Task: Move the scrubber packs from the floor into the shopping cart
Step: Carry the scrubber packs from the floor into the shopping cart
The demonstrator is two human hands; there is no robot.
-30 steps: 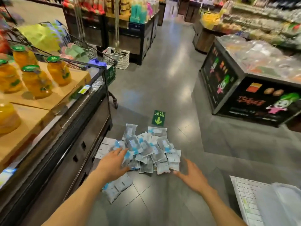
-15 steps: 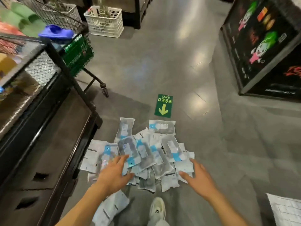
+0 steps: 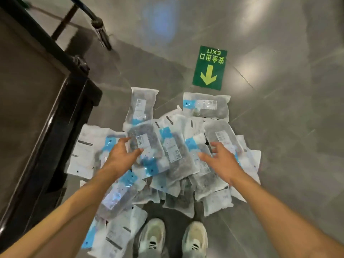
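The scrubber packs [image 3: 167,155] lie in a loose overlapping heap on the floor [image 3: 279,127], directly ahead of the person's two shoes [image 3: 173,237]. Each pack is a flat translucent pouch with a dark grey pad inside, a blue printed band and a white label. The long axes are mixed: the pack at the far left edge of the heap [image 3: 141,105] runs lengthwise away from the viewer, the pack at the far right edge [image 3: 205,105] lies crosswise with its blue band to the left, and the central packs fan outward at slight angles. Several packs at the near left lie label side down, showing white backs. The left hand [image 3: 121,155] is spread over the left part of the heap, fingers extended and slightly parted, fingertips on or just above a top pack; contact cannot be confirmed and nothing is gripped. The right hand [image 3: 221,161] is likewise spread with fingers relaxed over the right part of the heap, gripping nothing. The floor is glossy grey tile with visible joints and bright light reflections. A green exit sticker [image 3: 209,67] with a yellow arrow pointing toward the heap is fixed to the floor just beyond the packs. A dark display stand [image 3: 46,108] borders the heap on the left. A cart wheel [image 3: 103,37] on its dark leg stands well beyond the heap.
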